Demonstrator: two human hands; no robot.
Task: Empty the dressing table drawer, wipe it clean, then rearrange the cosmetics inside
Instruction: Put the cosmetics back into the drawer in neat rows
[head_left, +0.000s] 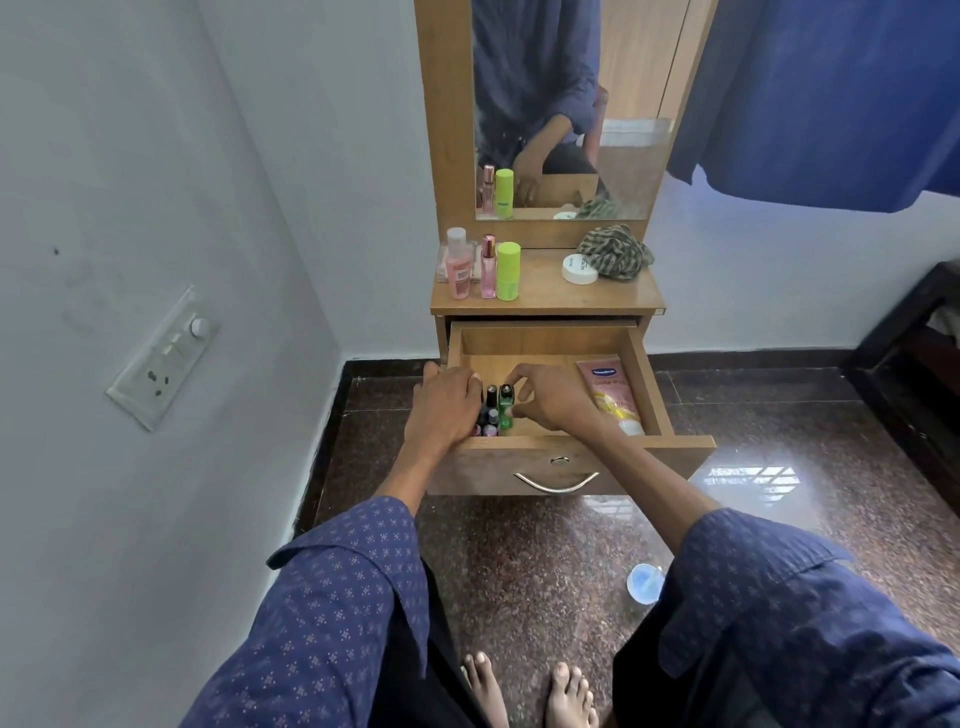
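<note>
We log: drawer (644, 374) pulled open. Near-left inside: small bottles (491, 415) upright in a cluster. Left hand (447, 405) rests against cluster's left side, grip loosely curled; can't tell if holding. Right hand (550, 400): grip pinches green bottle (505, 405). Tube (610, 389) lies at drawer's right. On counter (545, 299): 3 bottles (488, 270) left, jar (579, 268) & cloth (615, 252) right.

a home bedroom: wooden dressing table (545, 299) with mirror (566, 104), bed frame (904, 332) beside.
</note>
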